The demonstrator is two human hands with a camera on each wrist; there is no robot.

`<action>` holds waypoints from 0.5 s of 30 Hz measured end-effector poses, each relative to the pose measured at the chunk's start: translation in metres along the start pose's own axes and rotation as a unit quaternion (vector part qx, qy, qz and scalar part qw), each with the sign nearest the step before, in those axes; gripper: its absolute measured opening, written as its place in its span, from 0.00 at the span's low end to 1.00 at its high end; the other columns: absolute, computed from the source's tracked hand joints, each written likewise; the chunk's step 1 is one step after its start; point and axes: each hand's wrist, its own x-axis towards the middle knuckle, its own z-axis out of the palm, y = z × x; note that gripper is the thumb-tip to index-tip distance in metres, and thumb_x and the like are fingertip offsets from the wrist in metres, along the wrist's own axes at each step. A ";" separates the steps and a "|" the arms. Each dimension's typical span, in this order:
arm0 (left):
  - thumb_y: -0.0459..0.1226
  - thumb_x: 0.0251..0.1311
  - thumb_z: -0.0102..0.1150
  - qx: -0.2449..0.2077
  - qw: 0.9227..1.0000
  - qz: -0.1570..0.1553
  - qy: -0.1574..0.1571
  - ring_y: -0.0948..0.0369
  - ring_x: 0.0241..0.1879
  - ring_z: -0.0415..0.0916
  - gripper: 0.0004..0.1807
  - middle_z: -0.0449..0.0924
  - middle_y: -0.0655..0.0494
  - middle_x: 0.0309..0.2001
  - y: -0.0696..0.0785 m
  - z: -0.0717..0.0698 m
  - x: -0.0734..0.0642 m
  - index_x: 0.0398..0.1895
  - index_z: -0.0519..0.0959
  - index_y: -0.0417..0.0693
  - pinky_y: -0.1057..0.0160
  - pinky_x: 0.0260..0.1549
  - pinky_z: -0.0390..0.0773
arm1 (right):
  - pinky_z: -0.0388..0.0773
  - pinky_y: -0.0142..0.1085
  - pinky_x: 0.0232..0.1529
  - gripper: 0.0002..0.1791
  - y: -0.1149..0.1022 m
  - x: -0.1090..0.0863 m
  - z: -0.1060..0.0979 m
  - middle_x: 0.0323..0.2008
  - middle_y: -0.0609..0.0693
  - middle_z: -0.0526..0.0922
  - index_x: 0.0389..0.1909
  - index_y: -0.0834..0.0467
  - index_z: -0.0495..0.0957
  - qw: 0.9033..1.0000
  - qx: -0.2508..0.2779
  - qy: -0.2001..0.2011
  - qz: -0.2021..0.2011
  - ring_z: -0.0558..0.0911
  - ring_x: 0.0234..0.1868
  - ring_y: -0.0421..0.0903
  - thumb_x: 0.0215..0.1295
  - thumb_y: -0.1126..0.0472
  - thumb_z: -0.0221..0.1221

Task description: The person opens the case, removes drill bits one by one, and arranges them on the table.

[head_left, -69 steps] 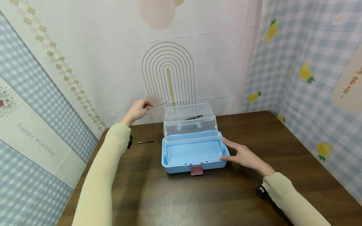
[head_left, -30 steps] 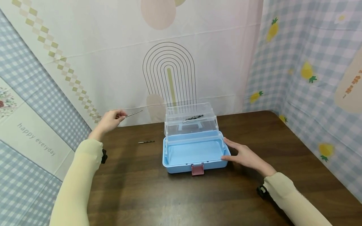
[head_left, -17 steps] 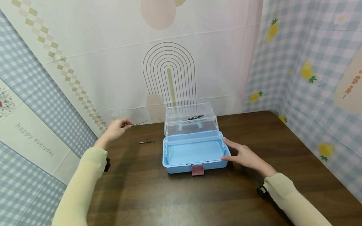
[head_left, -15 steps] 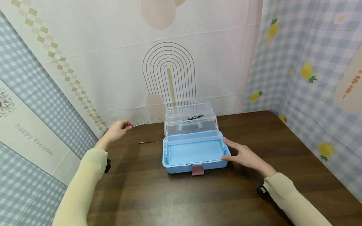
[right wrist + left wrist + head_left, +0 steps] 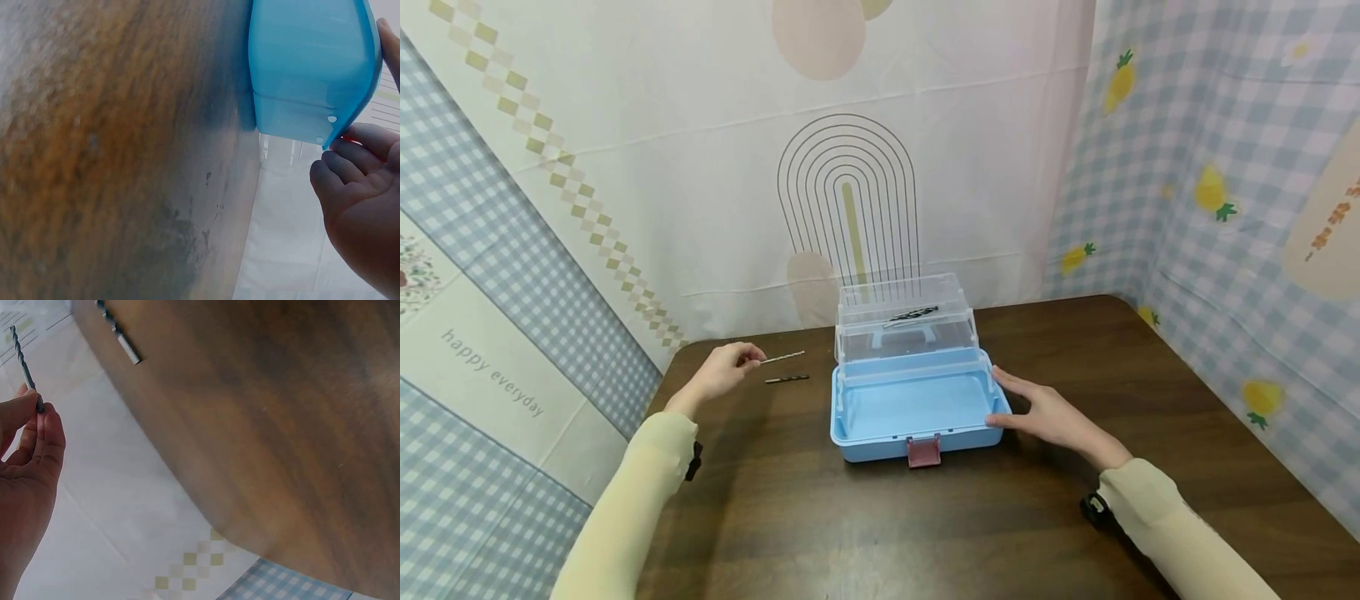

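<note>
My left hand [image 5: 722,372] pinches a drill bit [image 5: 786,357] by its shank end between thumb and fingers, low over the table's far left, its fluted tip pointing right. In the left wrist view that drill bit [image 5: 20,357] stands out past the fingertips. Just below it, a second, darker drill bit [image 5: 787,379] lies on the table. At the box's right side my right hand [image 5: 1047,414] holds the rim of an opened light-blue toolbox [image 5: 880,449], thumb near the front corner and fingers farther back. Several drill bits [image 5: 912,314] lie together in the toolbox's clear raised tray [image 5: 850,317].
The toolbox's blue bottom compartment [image 5: 917,406] faces up, with a dark pink latch [image 5: 924,452] hanging at the front. A brown wooden table [image 5: 850,533] bears everything. Patterned cloth [image 5: 715,208] hangs directly behind its far edge.
My left hand first swung left, away from the raised tray, with the drill bit. It has since come down and slightly right, toward the bit on the table. My right hand stays put.
</note>
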 end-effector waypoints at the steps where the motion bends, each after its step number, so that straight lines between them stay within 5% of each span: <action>1: 0.29 0.72 0.54 0.001 1.000 0.002 -0.001 0.56 0.38 0.75 0.08 0.82 0.44 0.40 -0.001 0.002 -0.001 0.47 0.81 0.35 0.55 0.39 0.75 | 0.64 0.63 0.66 0.51 0.000 0.000 0.000 0.78 0.55 0.55 0.80 0.50 0.53 1.000 0.000 0.000 0.000 0.60 0.75 0.61 0.62 0.34 0.64; 15: 0.27 0.70 0.54 -0.007 1.000 0.005 -0.009 0.56 0.36 0.75 0.07 0.82 0.41 0.40 -0.006 0.023 -0.006 0.44 0.82 0.35 0.56 0.37 0.75 | 0.63 0.63 0.66 0.52 -0.004 -0.001 -0.001 0.78 0.55 0.54 0.80 0.51 0.54 1.000 0.004 0.000 0.008 0.59 0.75 0.61 0.62 0.34 0.64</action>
